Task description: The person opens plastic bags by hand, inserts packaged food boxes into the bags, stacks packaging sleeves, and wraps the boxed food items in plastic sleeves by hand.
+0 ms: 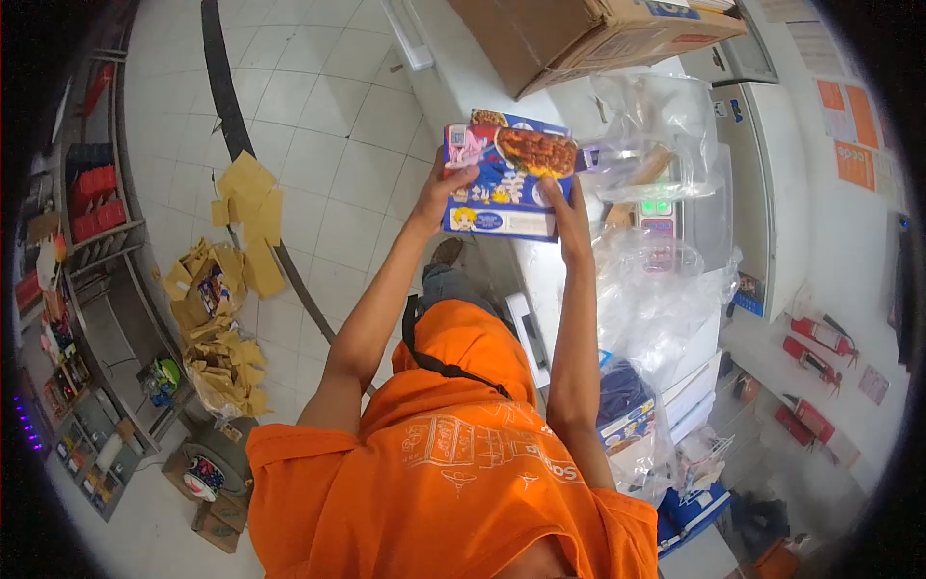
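Between my two hands is a blue printed food box with a picture of food on its face (511,183). My left hand (451,185) grips its left side, the thumb lying on the front. On the right side my right hand (566,205) holds it, thumb also on the front. The box is held up above the edge of the white counter (540,275). Just right of it lie clear plastic bags (656,145) and a device with a lit green display (657,206).
A large cardboard box (588,43) stands on the counter's far end. Crumpled brown cardboard (227,367) lies on the tiled floor at left, near shelves (101,280). A white fridge (762,193) and red fire extinguishers (812,357) are at right.
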### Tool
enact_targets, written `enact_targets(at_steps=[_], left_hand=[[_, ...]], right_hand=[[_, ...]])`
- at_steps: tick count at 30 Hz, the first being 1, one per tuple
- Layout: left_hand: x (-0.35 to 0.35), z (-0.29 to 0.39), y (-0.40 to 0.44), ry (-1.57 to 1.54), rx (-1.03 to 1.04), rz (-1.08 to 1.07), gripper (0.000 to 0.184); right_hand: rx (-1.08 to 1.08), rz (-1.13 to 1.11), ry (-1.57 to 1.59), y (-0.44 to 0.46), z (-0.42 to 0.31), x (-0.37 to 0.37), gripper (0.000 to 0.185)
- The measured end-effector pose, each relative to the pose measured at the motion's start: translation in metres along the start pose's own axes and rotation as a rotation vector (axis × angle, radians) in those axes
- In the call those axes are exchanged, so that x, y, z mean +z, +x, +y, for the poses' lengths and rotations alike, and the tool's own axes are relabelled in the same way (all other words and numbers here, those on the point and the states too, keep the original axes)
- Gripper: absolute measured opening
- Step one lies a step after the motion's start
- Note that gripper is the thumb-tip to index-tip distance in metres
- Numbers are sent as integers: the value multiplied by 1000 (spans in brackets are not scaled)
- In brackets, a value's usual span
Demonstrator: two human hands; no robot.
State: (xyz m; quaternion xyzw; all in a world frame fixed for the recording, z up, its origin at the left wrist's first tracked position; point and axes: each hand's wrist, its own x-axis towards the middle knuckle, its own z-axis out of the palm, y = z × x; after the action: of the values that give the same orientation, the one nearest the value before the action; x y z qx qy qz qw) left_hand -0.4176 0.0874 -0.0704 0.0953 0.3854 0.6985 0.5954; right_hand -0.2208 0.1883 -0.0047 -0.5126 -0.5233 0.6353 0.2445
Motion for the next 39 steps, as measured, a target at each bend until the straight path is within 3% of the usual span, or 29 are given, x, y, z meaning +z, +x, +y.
enact_targets(at_steps=[2,5,8,12,13,14,15,17,18,19,22,24,25,28,31,34,37,39], left_hand=[[11,-3,-11,21,92,-66,66],[20,0,-20,56,4,-105,73],[23,-5,-18,171,51,-150,81],[32,-25,-42,294,156,-274,98],[34,-30,-45,334,224,-328,100],[36,-35,-46,372,293,-380,103],[34,-38,-48,602,369,-410,110],[34,-48,-54,621,436,-502,112],[34,-52,-57,630,468,-550,113],[26,-50,-59,947,435,-591,122],[0,-72,-51,1128,534,-793,127],[4,-69,-51,1124,521,-836,128],[6,-67,-52,1125,513,-854,128],[10,-64,-46,1112,538,-864,127],[12,-59,-41,1093,544,-905,127],[8,-58,-36,1216,618,-966,122],[16,-52,-38,1318,633,-958,117],[16,-57,-37,1252,634,-906,116]], right_hand=[[-54,3,109,-16,6,-7,73],[-82,25,245,-33,13,-11,67],[-145,87,202,-39,22,-21,71],[-286,95,77,-70,70,-61,97],[-204,72,137,-82,76,-70,112],[-218,72,159,-90,86,-77,115],[-229,69,181,-97,96,-80,118],[-166,15,201,-113,101,-89,125],[-152,5,108,-121,104,-91,126],[-136,-3,14,-129,108,-94,127],[-218,36,-324,-147,127,-104,127],[-287,39,-476,-157,118,-97,123],[-263,40,-483,-160,132,-99,132],[-306,113,-332,-158,136,-94,143],[-273,83,-390,-158,113,-98,149],[-294,-108,-705,-151,105,-109,145],[-402,-27,-623,-142,117,-112,141],[-299,-57,-451,-139,124,-116,131]])
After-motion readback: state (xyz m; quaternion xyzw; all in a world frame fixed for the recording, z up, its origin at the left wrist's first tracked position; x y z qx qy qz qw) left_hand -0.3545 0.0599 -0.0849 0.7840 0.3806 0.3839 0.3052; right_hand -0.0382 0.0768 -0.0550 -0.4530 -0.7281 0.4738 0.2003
